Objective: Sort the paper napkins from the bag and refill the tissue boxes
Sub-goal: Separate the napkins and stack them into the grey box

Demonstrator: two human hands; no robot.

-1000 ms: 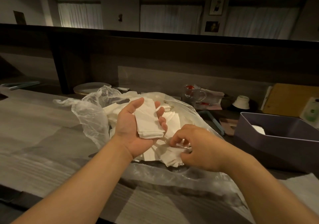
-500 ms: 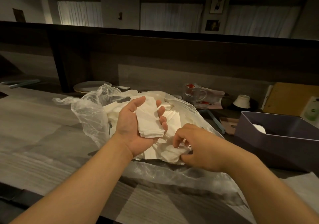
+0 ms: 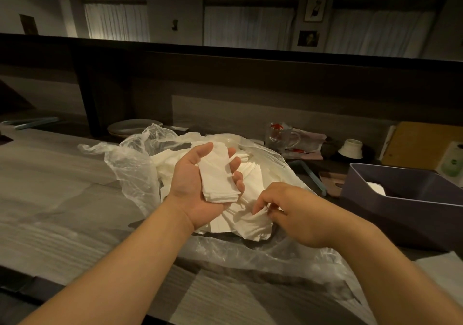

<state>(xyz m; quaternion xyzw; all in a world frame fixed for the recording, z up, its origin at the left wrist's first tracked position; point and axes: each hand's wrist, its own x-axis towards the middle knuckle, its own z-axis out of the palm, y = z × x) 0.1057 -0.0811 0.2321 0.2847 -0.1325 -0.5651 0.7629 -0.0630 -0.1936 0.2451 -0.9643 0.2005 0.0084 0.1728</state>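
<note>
Napkins (image 3: 246,220) lie loose in a heap inside the opened clear plastic bag (image 3: 130,164) at the middle of the frame, spread on the wooden counter (image 3: 50,199). The left hand (image 3: 198,187), palm up just above the heap, holds a squared stack of napkins (image 3: 217,174), thumb and curled fingers clamped round its long sides. The right hand (image 3: 293,214), lower and to the right, pinches the edge of a crumpled napkin at the near side of the heap with curled fingertips. The step looks like sorting: gathering singles onto the held stack. Next, the pinched sheet likely needs lifting free and laying flat on that stack. At the right of the frame a dark open tissue box (image 3: 406,204) stands beside the bag, one white piece inside; the way to it looks unobstructed. A glass mug (image 3: 281,136) stands behind the bag, upper centre.
</note>
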